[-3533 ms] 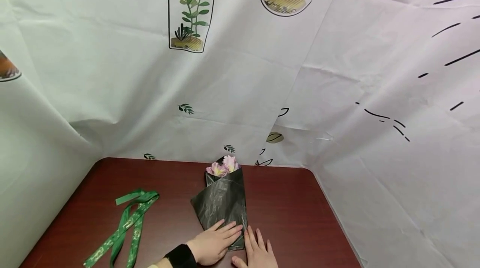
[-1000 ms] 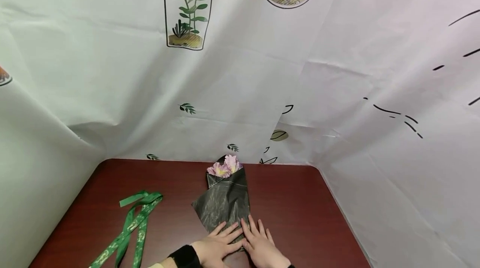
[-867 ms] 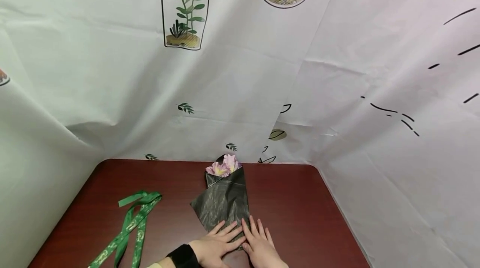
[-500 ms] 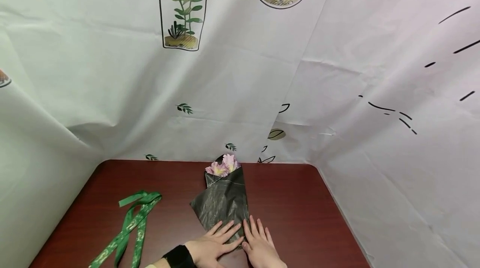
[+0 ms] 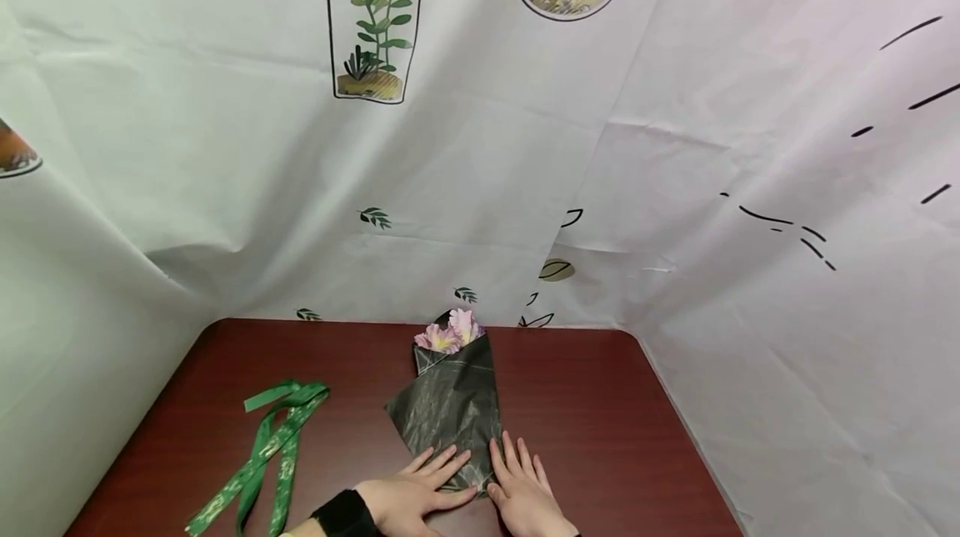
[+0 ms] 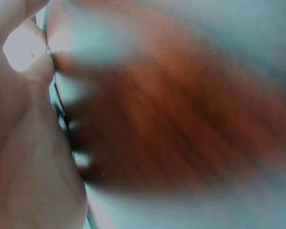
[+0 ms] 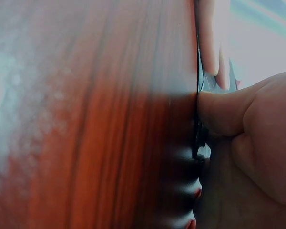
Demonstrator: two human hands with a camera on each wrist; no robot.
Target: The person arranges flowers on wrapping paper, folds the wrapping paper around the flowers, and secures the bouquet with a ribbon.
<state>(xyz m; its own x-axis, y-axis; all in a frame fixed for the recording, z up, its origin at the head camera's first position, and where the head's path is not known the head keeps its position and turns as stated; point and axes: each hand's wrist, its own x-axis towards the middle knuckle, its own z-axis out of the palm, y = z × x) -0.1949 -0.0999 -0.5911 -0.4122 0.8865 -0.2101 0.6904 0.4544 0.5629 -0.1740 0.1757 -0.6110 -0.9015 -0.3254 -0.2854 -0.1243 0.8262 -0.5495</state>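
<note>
Grip: nothing is pinched or enclosed by either hand; the fingers of the left hand (image 5: 408,499) and the right hand (image 5: 525,494) are laid out straight.
Wrap: the black wrap (image 5: 442,416) is laid flat around the middle of the counter (image 5: 585,404), with pink flowers (image 5: 450,332) showing at its far end.
Smoothing: the step in hand is judged to be a pressing-down of the fold; light, even pressure is best given through flat fingers, with the near end held together so that the overlap is not sprung loose.
Flowers: heavy pushing toward the far end is best avoided, lest the petals be crushed or shifted.
Left hand: its fingers are spread over the wrap's near end, slanting far and right; a black cuff (image 5: 348,514) is worn at the wrist.
Right hand: its fingers are pointed far along the wrap's right edge; the two thumb tips are brought near each other.
Pressure: how firmly the wrap is pressed cannot be told.
Ribbon: the green ribbon (image 5: 281,439) is left untouched, well apart on the left.
</note>
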